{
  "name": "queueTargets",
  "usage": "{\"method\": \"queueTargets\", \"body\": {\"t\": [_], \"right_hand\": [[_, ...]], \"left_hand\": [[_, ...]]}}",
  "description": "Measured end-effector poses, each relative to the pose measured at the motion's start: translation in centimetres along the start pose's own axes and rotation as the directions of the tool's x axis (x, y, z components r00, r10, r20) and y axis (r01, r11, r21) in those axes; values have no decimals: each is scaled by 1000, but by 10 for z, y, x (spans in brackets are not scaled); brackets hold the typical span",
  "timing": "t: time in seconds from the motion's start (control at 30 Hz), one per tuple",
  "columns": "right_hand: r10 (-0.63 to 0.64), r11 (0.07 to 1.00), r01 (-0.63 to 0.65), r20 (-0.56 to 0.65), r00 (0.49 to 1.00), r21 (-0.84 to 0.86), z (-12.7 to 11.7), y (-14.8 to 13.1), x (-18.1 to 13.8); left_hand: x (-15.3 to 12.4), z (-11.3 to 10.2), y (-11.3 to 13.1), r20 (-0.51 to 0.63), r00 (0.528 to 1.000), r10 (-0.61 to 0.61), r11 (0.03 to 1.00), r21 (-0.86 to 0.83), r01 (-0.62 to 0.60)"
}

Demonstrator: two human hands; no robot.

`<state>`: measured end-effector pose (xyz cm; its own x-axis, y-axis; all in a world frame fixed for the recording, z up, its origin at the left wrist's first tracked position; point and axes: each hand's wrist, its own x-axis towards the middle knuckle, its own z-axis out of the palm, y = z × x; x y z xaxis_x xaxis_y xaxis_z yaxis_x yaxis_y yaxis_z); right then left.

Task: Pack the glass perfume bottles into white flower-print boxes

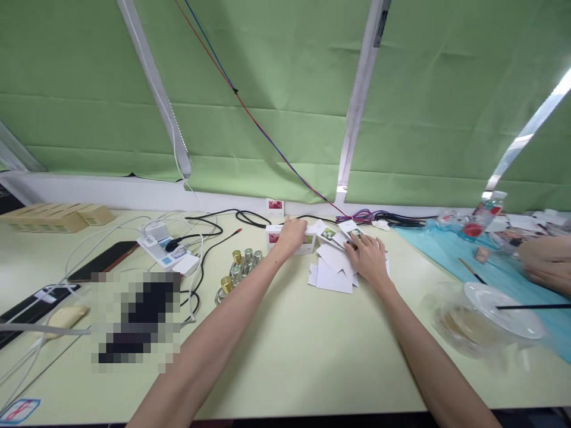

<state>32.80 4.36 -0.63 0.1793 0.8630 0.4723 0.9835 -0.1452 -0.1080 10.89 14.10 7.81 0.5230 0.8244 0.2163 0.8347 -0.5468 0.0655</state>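
Note:
My left hand (291,236) is closed over a row of small white boxes (307,240) with coloured pictures on their fronts, standing near the back of the table. My fingers hide part of the row. To its right, my right hand (368,257) has its fingers bent around a flat white carton (349,228) with a small picture on it. Under and beside that hand lies a loose pile of flat white cartons (333,279), some overlapping. Another white box with a red picture (275,207) is behind the row.
Small bottles with gold and silver caps (237,270) stand left of my left forearm. Farther left are a power strip (163,246), cables, phones (104,261) and yellow boxes (53,218). On the right are a lidded plastic bowl (504,309), a blue sheet (439,249) and another person's hand (548,261).

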Motion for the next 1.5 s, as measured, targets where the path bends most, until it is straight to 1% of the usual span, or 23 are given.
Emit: {"method": "queueTargets", "body": {"t": [0.13, 0.27, 0.43, 0.57, 0.7, 0.83, 0.87, 0.93, 1.0, 1.03, 1.07, 1.1, 1.13, 1.17, 1.2, 1.27, 1.3, 1.33, 1.43, 1.5], "right_hand": [[-42, 999, 41, 32, 999, 33, -1, 1, -2], [-76, 996, 73, 56, 996, 50, -3, 1, -2], [-141, 990, 140, 104, 984, 16, 0, 0, 1], [-213, 977, 214, 128, 969, 3, 4, -5, 8], [-309, 950, 311, 162, 937, 9, 2, -22, 22], [-393, 920, 385, 186, 901, 80, -2, -47, 39], [-415, 910, 403, 177, 892, 98, -5, -54, 41], [-439, 895, 426, 95, 893, 131, -13, -66, 40], [-423, 885, 417, -19, 906, 207, -24, -78, 28], [-398, 874, 399, -62, 915, 279, -30, -84, 18], [-372, 853, 370, -69, 926, 368, -36, -89, 5], [-357, 824, 331, -32, 934, 459, -41, -93, -9], [-360, 789, 283, 37, 932, 546, -45, -97, -24], [-381, 757, 227, 131, 915, 613, -47, -100, -39], [-419, 731, 183, 221, 881, 658, -48, -102, -53], [-475, 703, 129, 327, 817, 699, -47, -103, -74], [-482, 701, 106, 358, 799, 705, -45, -103, -81], [-476, 700, 81, 379, 794, 710, -43, -101, -86], [-441, 704, 15, 421, 793, 710, -38, -95, -91], [-447, 705, 11, 432, 784, 709, -38, -91, -91]], "left_hand": [[-5, -8, 12, 0, 1000, 13, 999, 36, -13], [-16, -15, 21, 14, 1000, -1, 998, 67, 0], [-35, -21, 31, 68, 996, -55, 995, 86, 49], [-56, -28, 34, 108, 990, -93, 993, 83, 85], [-79, -33, 36, 128, 983, -135, 989, 79, 125], [-97, -38, 36, 151, 974, -168, 985, 56, 162], [-100, -39, 36, 161, 972, -172, 985, 47, 166], [-105, -43, 33, 182, 967, -179, 984, 13, 180], [-109, -45, 26, 197, 960, -198, 976, -53, 212], [-111, -46, 22, 201, 957, -210, 968, -96, 233], [-114, -46, 18, 197, 955, -223, 957, -142, 253], [-116, -46, 14, 201, 950, -239, 943, -186, 277], [-119, -45, 10, 214, 943, -256, 926, -226, 302], [-122, -44, 7, 239, 933, -268, 907, -266, 328], [-125, -43, 5, 279, 920, -277, 884, -302, 358], [-130, -39, 2, 350, 895, -277, 833, -377, 405], [-133, -37, 1, 378, 885, -271, 806, -414, 424], [-136, -35, 0, 399, 878, -266, 778, -449, 440], [-149, -29, -2, 462, 853, -241, 710, -515, 480], [-160, -25, -5, 500, 838, -218, 688, -531, 495]]}}
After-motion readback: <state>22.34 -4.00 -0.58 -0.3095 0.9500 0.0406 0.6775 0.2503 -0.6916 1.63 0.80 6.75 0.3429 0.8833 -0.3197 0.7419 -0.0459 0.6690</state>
